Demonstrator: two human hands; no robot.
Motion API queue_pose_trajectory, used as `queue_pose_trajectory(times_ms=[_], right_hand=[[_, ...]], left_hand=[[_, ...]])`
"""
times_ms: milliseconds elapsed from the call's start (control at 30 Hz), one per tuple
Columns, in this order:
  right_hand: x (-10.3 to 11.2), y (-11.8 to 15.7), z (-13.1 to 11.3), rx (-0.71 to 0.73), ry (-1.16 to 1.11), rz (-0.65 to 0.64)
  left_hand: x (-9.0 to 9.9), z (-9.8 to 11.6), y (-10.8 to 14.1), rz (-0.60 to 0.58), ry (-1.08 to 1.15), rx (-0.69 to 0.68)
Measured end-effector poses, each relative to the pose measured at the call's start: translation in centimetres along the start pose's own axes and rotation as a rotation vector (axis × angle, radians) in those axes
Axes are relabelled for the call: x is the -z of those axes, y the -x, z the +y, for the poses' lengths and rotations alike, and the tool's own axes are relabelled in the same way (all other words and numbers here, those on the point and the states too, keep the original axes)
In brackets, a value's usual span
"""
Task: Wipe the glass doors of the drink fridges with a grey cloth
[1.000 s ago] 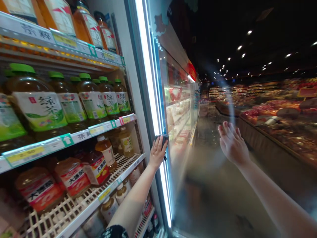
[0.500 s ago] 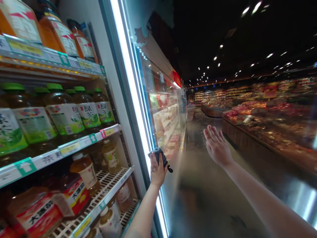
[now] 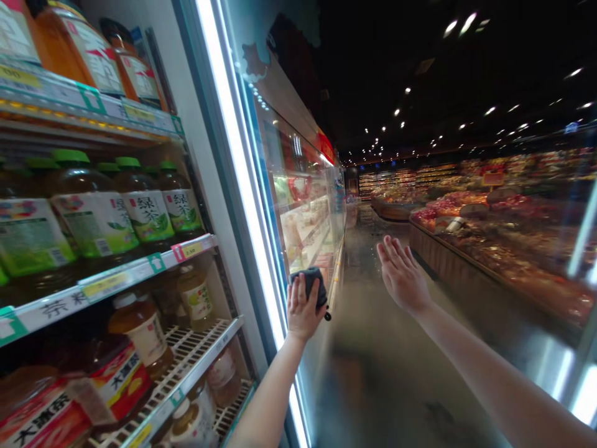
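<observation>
My left hand (image 3: 304,312) is on a dark grey cloth (image 3: 315,281), its fingers bent over the cloth's left side. A small dark loop or tag hangs from the cloth's right edge. Hand and cloth are at a see-through glass panel (image 3: 321,354), just right of the bright light strip (image 3: 233,137). My right hand (image 3: 403,275) is stretched out farther right, palm forward and fingers extended. It holds nothing; whether its palm touches the glass, I cannot tell.
On the left, an open cooler has shelves of green-capped tea bottles (image 3: 140,208), red-labelled drinks (image 3: 119,379) and amber bottles (image 3: 88,50). Another lit display case (image 3: 303,211) lies beyond the glass. Produce stands (image 3: 466,249) line the right side of the aisle floor (image 3: 373,348).
My left hand has moved right with the cloth, away from the light strip. The shelves and light strip have shifted left in view. My right hand stays stretched out, slightly further left in view.
</observation>
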State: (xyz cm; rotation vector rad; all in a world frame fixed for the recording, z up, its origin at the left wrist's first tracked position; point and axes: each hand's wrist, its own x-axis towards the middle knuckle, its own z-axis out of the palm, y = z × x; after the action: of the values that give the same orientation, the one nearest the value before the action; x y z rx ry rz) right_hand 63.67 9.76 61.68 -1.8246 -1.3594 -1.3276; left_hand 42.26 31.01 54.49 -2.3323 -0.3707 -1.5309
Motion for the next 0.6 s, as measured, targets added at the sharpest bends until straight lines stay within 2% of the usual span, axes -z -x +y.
queue_pose_trajectory(times_ms=[67, 167, 233, 333, 400, 433, 500, 600], right_hand=[[-0.2, 0.0, -0.1, -0.010, -0.005, -0.006], [-0.3, 0.0, -0.2, -0.033, -0.010, -0.025], [-0.2, 0.0, -0.1, -0.034, -0.011, -0.032], [0.1, -0.1, 0.2, -0.019, -0.013, -0.040], [0.3, -0.1, 0.4, -0.015, -0.023, -0.047], [0.4, -0.1, 0.4, -0.016, -0.033, -0.054], [0.5, -0.2, 0.4, -0.028, -0.058, -0.070], [0.7, -0.4, 0.4, -0.052, -0.099, -0.087]], left_hand=[[0.6, -0.4, -2.4, 0.092, -0.013, 0.201], [0.3, 1.0, -6.3, 0.169, 0.052, 0.287], [-0.4, 2.4, -6.5, 0.115, 0.079, 0.210], [-1.3, 2.9, -3.5, -0.047, 0.109, -0.048], [-1.2, 2.2, -1.7, -0.107, 0.099, -0.143], [-1.1, 1.8, -1.5, -0.099, 0.086, -0.129], [-0.8, 1.6, -2.8, -0.026, 0.065, -0.014], [-1.0, 3.7, -6.4, 0.066, 0.062, 0.175]])
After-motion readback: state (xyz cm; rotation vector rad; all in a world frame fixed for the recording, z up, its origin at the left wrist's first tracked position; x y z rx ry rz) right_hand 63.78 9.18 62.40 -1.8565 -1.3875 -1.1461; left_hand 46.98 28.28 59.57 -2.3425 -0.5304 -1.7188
